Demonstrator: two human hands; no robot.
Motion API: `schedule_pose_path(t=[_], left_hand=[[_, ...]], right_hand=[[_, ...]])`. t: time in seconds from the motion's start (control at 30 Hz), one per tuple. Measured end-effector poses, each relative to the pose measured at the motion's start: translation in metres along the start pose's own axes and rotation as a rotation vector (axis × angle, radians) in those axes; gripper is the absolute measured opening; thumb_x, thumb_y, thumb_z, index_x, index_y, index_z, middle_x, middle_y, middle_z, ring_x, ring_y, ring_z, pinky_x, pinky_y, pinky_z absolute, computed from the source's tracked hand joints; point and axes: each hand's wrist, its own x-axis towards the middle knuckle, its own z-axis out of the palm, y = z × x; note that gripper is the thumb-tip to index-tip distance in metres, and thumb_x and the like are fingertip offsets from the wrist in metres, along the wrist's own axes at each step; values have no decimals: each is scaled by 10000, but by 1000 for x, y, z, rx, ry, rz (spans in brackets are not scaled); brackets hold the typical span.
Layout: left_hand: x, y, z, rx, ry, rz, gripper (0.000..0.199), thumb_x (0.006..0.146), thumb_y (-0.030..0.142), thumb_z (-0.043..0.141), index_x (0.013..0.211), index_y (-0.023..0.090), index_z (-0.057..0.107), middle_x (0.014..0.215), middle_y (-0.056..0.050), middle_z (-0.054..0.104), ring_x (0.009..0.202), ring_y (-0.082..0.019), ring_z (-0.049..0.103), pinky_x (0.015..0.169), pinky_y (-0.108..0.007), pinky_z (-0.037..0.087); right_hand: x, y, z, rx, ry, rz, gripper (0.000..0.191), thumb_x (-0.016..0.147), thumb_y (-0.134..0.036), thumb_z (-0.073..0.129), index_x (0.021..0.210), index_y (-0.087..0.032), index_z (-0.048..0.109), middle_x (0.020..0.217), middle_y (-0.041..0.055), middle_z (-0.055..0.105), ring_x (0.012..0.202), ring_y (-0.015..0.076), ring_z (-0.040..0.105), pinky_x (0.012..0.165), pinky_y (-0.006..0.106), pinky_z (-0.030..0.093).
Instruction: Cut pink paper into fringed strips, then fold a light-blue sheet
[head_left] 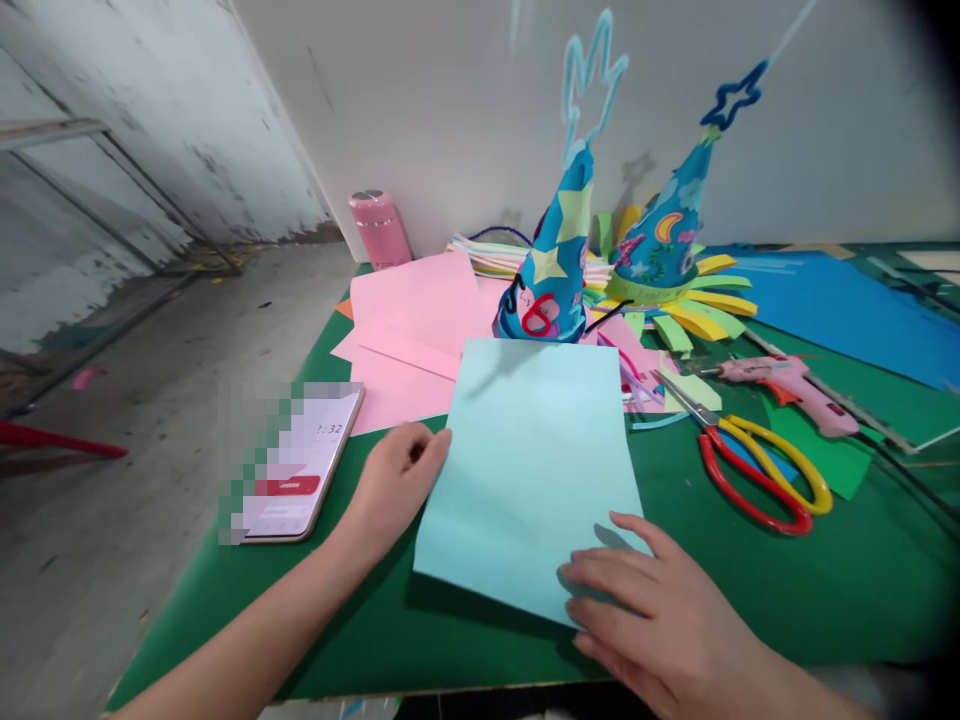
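Observation:
A sheet of light blue paper lies in front of me, its lower edge a little off the green tabletop with a shadow beneath. My left hand is closed at the sheet's left edge, with thumb and curled fingers pinching it. Over the lower right corner my right hand is spread, fingertips on or just above the paper. Just behind the sheet stands a blue cone party hat with yellow stars, a red 6 and a light blue pipe-cleaner shape on top. Pink paper lies partly under the sheet.
A phone lies at the table's left edge. Scissors with red and yellow handles and a pink glue gun with its cord are on the right. Behind are a second cone hat, a pink bottle and blue sheets.

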Motion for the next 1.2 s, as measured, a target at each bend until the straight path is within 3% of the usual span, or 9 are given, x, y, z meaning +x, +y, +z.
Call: schedule_pose_path(t=[0.07, 0.1, 0.2, 0.27, 0.33, 0.5, 0.77, 0.9, 1.2], left_hand=[[-13, 3, -7, 173, 249, 321, 214, 747, 378, 468, 805, 174, 501, 738, -28, 496, 698, -175, 481, 589, -293, 390], [-22, 4, -8, 191, 248, 488, 270, 762, 380, 456, 925, 169, 491, 834, -60, 518, 798, -201, 494, 678, -338, 402], [-51, 5, -1, 300, 26, 931, 532, 732, 591, 376, 1063, 191, 490, 980, -96, 558, 922, -253, 495, 817, -427, 347], [-66, -1, 12, 472, -108, 1083, 392, 757, 501, 420, 992, 213, 544, 876, -50, 614, 839, -222, 526, 811, -413, 338], [-74, -10, 25, 544, -118, 1092, 125, 770, 260, 479, 806, 197, 582, 694, -13, 609, 711, -173, 529, 757, -360, 362], [-87, -26, 40, 450, 121, 1133, 262, 771, 45, 359, 743, 161, 593, 665, -29, 603, 693, -165, 529, 716, -350, 375], [-94, -37, 30, 249, -33, 992, 229, 837, 152, 363, 851, 164, 591, 821, -38, 616, 826, -163, 529, 802, -307, 387], [-91, -36, 15, 124, -237, 813, 165, 817, 143, 410, 848, 172, 569, 827, -57, 576, 820, -170, 505, 737, -303, 407], [-73, -23, 9, 345, -359, 624, 253, 842, 234, 376, 634, 175, 507, 611, -14, 519, 584, -141, 464, 553, -275, 363]], right_hand=[[0, 2, -2, 11, -7, 47, 73, 796, -237, 523, 816, -263, 588, 882, -59, 656, 780, 93, 586, 956, 338, 199], [1, 4, -2, -1, -19, 43, 71, 797, -245, 527, 832, -268, 585, 889, -57, 654, 782, 97, 582, 951, 344, 202], [2, 5, -3, -44, -32, 10, 89, 805, -262, 523, 879, -270, 572, 903, -47, 654, 816, 119, 569, 936, 371, 208], [1, 5, -2, -57, -27, 14, 93, 806, -254, 517, 884, -265, 568, 892, -41, 651, 809, 125, 562, 916, 376, 226], [-3, 5, -1, -54, -21, 32, 116, 801, -216, 501, 882, -262, 569, 897, -33, 641, 796, 130, 549, 873, 368, 265], [-24, 2, -2, -50, -57, 76, 240, 781, -102, 425, 899, -235, 585, 795, 19, 605, 687, 144, 497, 620, 289, 352], [-56, 12, -5, 31, -168, 153, 250, 790, -141, 504, 1027, -222, 519, 848, 41, 540, 767, 159, 470, 681, 322, 352], [-55, 14, -6, 66, -142, 215, 202, 793, -194, 522, 989, -238, 537, 816, 25, 535, 741, 154, 478, 660, 319, 351], [-47, 12, -1, 137, -54, 506, 109, 811, -273, 495, 881, -250, 575, 777, 6, 616, 727, 157, 549, 660, 304, 401]])
